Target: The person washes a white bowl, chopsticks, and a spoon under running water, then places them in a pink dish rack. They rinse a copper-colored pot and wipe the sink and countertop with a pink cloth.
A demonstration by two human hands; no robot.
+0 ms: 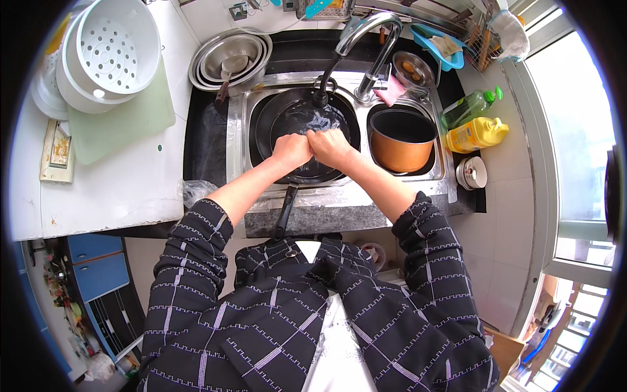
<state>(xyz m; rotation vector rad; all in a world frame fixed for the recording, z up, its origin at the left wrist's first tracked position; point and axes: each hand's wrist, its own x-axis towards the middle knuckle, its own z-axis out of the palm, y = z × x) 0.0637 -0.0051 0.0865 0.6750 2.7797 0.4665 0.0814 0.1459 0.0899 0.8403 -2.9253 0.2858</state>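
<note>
My left hand (292,151) and my right hand (329,148) meet knuckle to knuckle above a black frying pan (279,115). Both are curled into fists, and whatever may be inside them is hidden. The pan lies in the left basin of a steel double sink (239,142), with its black handle (287,210) sticking out over the counter's front edge. Water shines on the pan's inside. Just beyond my hands, the black spout end (320,99) of a chrome faucet (365,29) hangs over the pan.
An orange pot (402,149) with a dark inside stands in the right basin. Nested steel bowls (208,61) sit behind left, near a white perforated steamer basket (142,29). At right are a green bottle (465,110), a yellow bottle (472,136) and small stacked bowls (474,172).
</note>
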